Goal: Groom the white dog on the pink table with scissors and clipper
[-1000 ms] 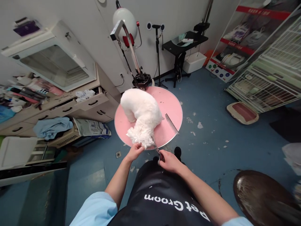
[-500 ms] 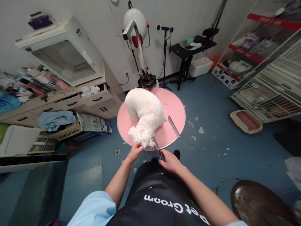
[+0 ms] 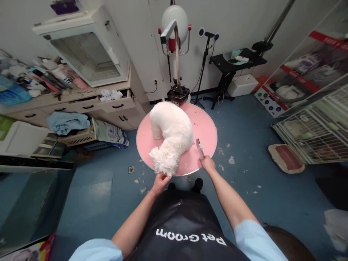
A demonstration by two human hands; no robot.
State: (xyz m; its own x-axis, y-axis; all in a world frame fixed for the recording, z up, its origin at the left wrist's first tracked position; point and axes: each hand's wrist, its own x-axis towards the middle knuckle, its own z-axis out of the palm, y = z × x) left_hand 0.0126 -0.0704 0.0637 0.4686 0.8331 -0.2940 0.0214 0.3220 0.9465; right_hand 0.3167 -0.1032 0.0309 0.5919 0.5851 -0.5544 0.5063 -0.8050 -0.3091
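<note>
A white dog (image 3: 174, 123) stands on the round pink table (image 3: 206, 123), its fluffy head (image 3: 165, 159) lowered toward me at the near edge. My left hand (image 3: 160, 183) is closed on the fur under the dog's muzzle. Right of the dog, my right hand (image 3: 208, 164) is closed around the near end of a metal comb (image 3: 199, 146), which points away from me over the table. A small pale tuft shows against the comb. The scissors cannot be made out; my right hand may hide them.
A grooming arm (image 3: 176, 54) rises behind the table, with a white round dryer (image 3: 174, 23) beyond it. Drawers (image 3: 116, 106) and a glass-fronted cabinet (image 3: 87, 54) stand left. A wire cage (image 3: 318, 134) and litter tray (image 3: 286, 158) are at right. Hair clumps (image 3: 231, 160) litter the floor.
My right hand has moved from the dog's head, where it held scissors, rightward to the comb lying on the table and grasped it. My left hand stays at the muzzle. The view has shifted.
</note>
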